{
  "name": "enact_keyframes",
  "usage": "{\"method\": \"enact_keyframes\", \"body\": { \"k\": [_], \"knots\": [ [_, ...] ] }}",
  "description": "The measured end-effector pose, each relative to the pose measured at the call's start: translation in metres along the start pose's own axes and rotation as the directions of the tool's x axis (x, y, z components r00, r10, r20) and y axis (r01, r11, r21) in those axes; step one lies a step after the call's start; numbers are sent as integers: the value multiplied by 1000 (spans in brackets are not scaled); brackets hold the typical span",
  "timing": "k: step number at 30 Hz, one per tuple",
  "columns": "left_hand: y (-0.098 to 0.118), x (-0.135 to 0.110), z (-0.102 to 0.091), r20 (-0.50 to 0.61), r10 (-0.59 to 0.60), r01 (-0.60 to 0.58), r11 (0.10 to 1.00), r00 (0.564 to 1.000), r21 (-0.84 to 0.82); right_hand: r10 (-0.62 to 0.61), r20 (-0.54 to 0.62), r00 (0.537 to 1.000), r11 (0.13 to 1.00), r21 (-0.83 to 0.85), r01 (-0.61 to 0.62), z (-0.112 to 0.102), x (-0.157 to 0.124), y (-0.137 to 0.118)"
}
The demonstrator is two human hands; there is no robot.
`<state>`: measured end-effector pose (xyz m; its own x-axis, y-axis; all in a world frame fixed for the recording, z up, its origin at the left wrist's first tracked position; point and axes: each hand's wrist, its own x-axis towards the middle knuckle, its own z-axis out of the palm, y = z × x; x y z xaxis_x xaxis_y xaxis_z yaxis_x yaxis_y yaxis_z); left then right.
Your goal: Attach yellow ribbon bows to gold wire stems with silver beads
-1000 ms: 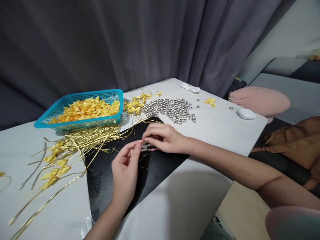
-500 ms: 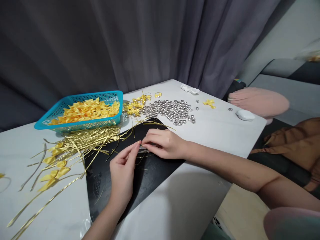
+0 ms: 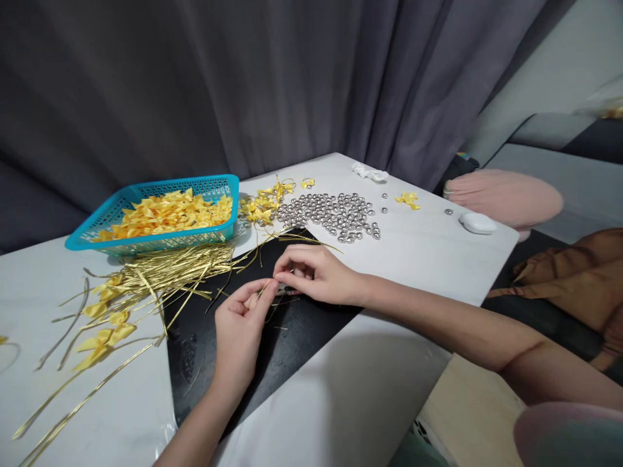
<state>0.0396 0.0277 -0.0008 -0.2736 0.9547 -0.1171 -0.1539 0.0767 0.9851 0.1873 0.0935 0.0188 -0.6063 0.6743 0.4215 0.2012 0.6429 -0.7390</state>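
Over the black mat (image 3: pixel 209 363) my two hands meet, fingertips touching. My left hand (image 3: pixel 241 324) is closed in a pinch, with a thin gold cord (image 3: pixel 264 287) showing between thumb and forefinger. My right hand (image 3: pixel 316 275) is also pinched, thumb against forefinger at the left thumb's tip; what it grips is hidden. A small silvery piece (image 3: pixel 283 291) shows just below the fingertips, too small to name. Left of the hands lies a pile of gold cords (image 3: pixel 180 269). Beyond them are many silver beads (image 3: pixel 335 211).
A blue basket (image 3: pixel 78 241) of yellow ribbon bows (image 3: pixel 170 217) stands at the back left. Loose yellow bows (image 3: pixel 102 344) lie on the white table (image 3: pixel 292 421). At the right are a white case (image 3: pixel 477 224) and crumpled tissue (image 3: pixel 368 173). A grey curtain hangs behind.
My right hand has shifted slightly up, its fingers more curled. The left fingertips have dropped a little, and the gold cord now shows between them.
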Motion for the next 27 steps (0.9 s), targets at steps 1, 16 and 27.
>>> {"method": "enact_keyframes", "body": {
  "k": [1, 16, 27],
  "knots": [
    [0, 0, 0, 8, -9, 9, 1000, 1000, -19, 108, 40, 993, 989, 97, -111, 1, 1, -1],
    [1, -3, 1, 122, -33, 55, 983, 992, -177, 436, 233, 869, 633, 608, -480, 10, 2, -5],
    [1, -3, 2, 120, -2, 18, 991, 993, -132, 464, 135, 876, 693, 561, -453, 18, -4, -8]
  ]
}}
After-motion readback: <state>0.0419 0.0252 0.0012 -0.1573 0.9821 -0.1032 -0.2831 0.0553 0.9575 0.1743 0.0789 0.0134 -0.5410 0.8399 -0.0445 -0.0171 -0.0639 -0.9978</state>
